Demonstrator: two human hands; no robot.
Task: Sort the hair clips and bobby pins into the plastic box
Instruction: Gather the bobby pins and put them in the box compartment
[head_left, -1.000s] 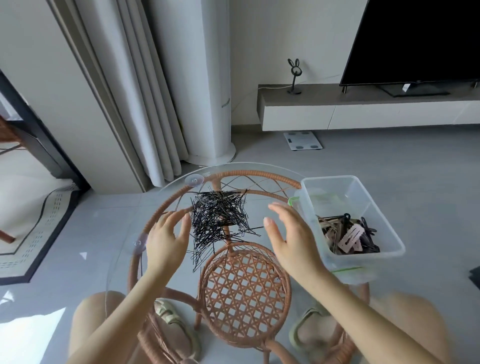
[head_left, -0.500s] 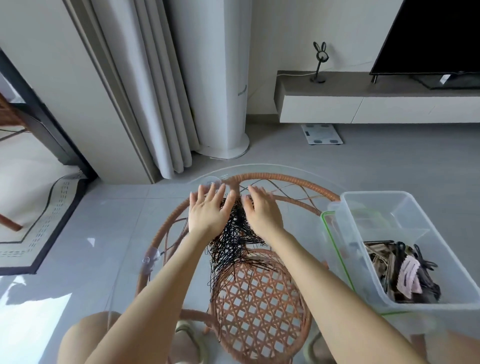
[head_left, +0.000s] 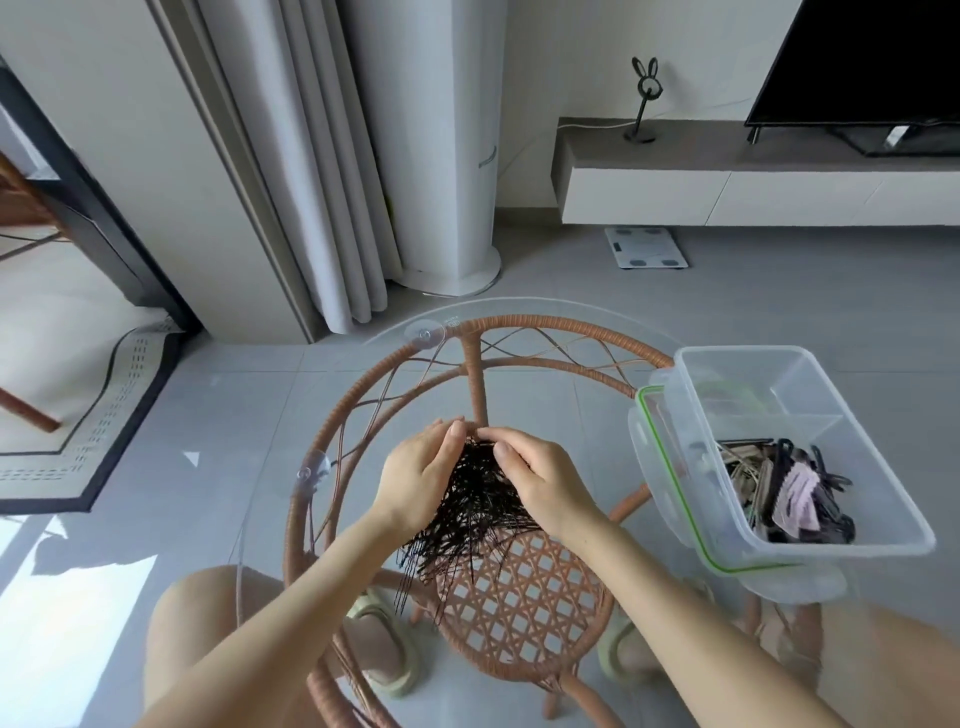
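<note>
Left hand (head_left: 421, 480) curls round the pins (head_left: 475, 519) from 9 o'clock, its fingertips meeting the right hand's at 12. Right hand (head_left: 545, 486) cups the pile from 3 o'clock. The pins lie mid-table (head_left: 519, 323). At the table's 3 o'clock sits the box (head_left: 748, 350), with clips (head_left: 795, 491) in its near end.

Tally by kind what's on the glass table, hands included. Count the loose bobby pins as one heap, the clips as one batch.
Plastic box: 1
Lid under the box: 1
Heap of bobby pins: 1
Batch of hair clips in the box: 1
Hands, left hand and right hand, gripping the heap: 2
Total: 6
</note>
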